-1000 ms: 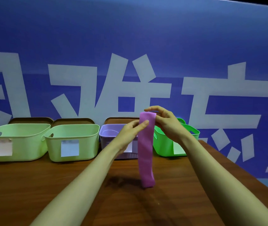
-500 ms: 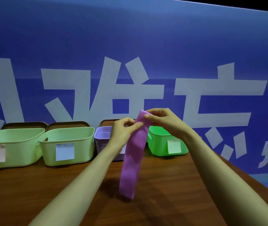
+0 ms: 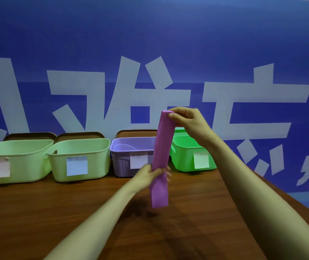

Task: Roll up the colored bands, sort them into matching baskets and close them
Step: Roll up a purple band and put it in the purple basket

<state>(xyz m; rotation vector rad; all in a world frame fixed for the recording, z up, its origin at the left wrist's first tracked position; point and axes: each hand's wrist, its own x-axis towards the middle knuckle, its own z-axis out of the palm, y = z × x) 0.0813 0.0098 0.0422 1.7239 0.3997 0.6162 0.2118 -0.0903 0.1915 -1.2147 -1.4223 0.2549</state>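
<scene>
Head view: the right hand (image 3: 189, 121) pinches the top end of the purple band (image 3: 162, 147) between thumb and curled fingers. The left hand (image 3: 150, 175) is wrapped around the band lower down. The band runs nearly upright between the two hands, in the air over the desk (image 3: 56, 212), and its loose lower end hangs clear of the wood.

Along the desk's far edge stand four open baskets in a row. From the left they are a pale green basket (image 3: 18, 160), a second pale green basket (image 3: 82, 156), a purple basket (image 3: 129, 147) and a bright green basket (image 3: 185, 152). Each has a paper note (image 3: 76, 165) on its front. Brown lids (image 3: 29, 136) stand behind the baskets, against a blue backdrop (image 3: 150, 44).
</scene>
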